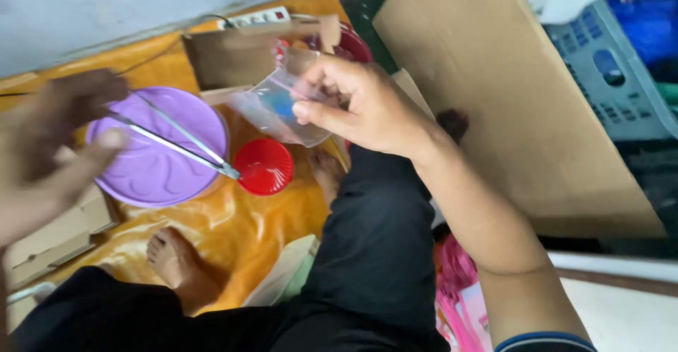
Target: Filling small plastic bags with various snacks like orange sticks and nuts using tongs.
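Over the orange cloth (pixel 233 232) spread on the floor, the person sat with bare feet out, both hands raised above a purple round lid (pixel 152 161) and a small red lid (pixel 264 166) that lay just beside it. The right hand (pixel 371 108) was closed on a small clear plastic bag (pixel 279 108) — thumb and fingertips pinching its upper edge, something blue showing through the film. The left hand (pixel 53 147), blurred and near the camera, gripped a pair of metal tweezers (pixel 176 140) by the back end; the tips were drawn narrow and pointed toward the red lid, apart from the bag. Whether anything sat between the tips could not be told.

Behind the lids stood a folded piece of cardboard (pixel 240 55) and a white power strip (pixel 258 17); a large cardboard sheet (pixel 508 91) leaned at the right, with a grey plastic crate (pixel 607 76) beyond it.

To do this step well, I would judge, the bag's mouth should be held open and steady, the pinch kept on one edge only, and the tweezers brought in slowly along the opening — the blur in the left hand suggested haste, and thin film snags easily.
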